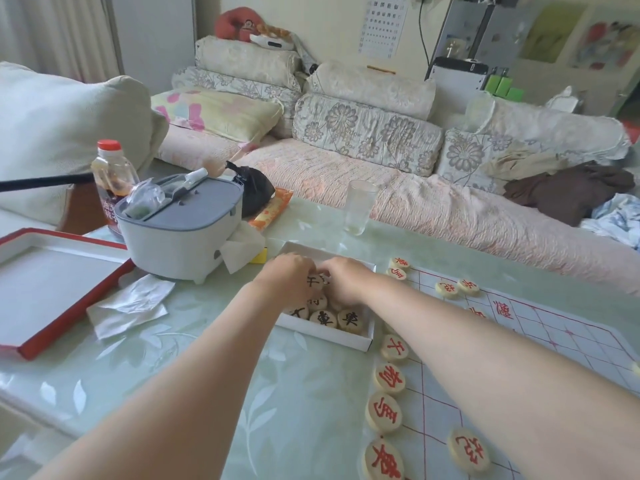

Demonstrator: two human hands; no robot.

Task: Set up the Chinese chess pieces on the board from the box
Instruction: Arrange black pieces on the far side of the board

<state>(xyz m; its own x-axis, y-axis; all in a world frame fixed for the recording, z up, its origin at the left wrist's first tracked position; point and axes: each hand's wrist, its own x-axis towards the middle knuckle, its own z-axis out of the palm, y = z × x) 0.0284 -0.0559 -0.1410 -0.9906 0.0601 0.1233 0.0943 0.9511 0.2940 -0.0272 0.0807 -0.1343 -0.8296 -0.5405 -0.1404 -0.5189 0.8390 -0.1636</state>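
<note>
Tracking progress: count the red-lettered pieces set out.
9 red pieces: four down the board's near end, one beside them, four at its far end. The right arm may hide more.

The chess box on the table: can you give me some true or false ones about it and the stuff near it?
1. The left hand and right hand both reach into the white box. True.
2. The pieces in the box have red characters. False: they are black.
3. Along the board edge sit red-lettered pieces. True.
4. The glass lies on its side. False: it stands upright.
5. The red lid lies left of the box. True.
</note>
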